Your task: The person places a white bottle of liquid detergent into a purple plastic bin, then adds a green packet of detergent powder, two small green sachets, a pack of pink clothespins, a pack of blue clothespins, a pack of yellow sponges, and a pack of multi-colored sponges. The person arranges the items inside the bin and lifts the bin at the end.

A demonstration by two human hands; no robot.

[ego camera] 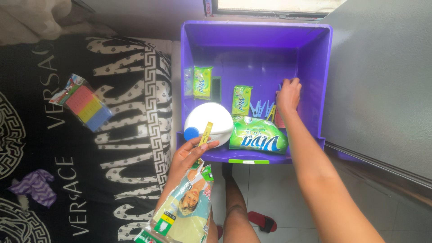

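- Head view looks down into a purple plastic tub [324, 81], the landmark for everything else.
- Left hand [191, 155] sits at the tub's near-left corner, thumb and fingers pinched on a yellow clothes peg [206, 133]; the same hand also clamps a printed plastic packet [182, 211] that hangs below the tub's near rim.
- Right hand [288, 94] reaches inside the tub toward its right wall, fingers curled down among loose blue clothes pegs [262, 108] (whether it has closed on one cannot be told).
- Inside the tub, along its near side, lie a large green detergent bag [258, 137] and a white bottle with a blue cap [209, 121]; two small green sachets [202, 82] sit nearer its middle and left.
- Left of the tub, on a black-and-white patterned cloth [130, 135], rests a wrapped pack of coloured blocks [85, 105].
- Judging by this, one peg is already picked out and several pegs remain on the tub floor, so the gathering looks partway through.
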